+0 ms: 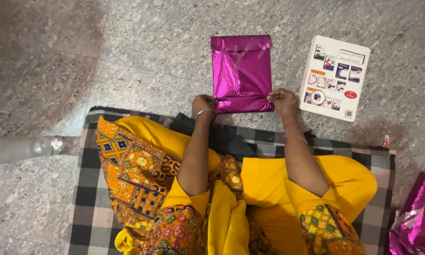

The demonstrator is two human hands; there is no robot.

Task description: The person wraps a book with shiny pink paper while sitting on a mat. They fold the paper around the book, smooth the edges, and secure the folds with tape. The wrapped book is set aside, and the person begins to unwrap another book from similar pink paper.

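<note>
Parcel (pixel 241 71): flat, wrapped in shiny magenta foil, lying on the speckled stone floor (pixel 151 47) just ahead of the person's knees. Far end folded over; clear tape strips show there. Near end folded up into a narrow flap, held at both corners.

Left hand (pixel 204 105): at the near left corner of the parcel, fingers curled closed and pinching the flap. Silver bangle (pixel 205 112) on the wrist.

Right hand (pixel 283 101): at the near right corner, fingers bent shut on the flap's edge, thumb on top.

White book (pixel 335 78): lies on the floor just right of the parcel, back cover up, small pictures printed on it. Tape roll (pixel 317 97): clear, resting on the book's near left part, close to the right hand.

Checked mat (pixel 99 189): black, grey and pink, under the seated person, who wears yellow clothes with an orange patterned scarf.

More magenta foil (pixel 417 217): crumpled, at the lower right edge, well apart from the parcel.

Bottle (pixel 21 148): clear plastic, lying on the floor at the left.
</note>
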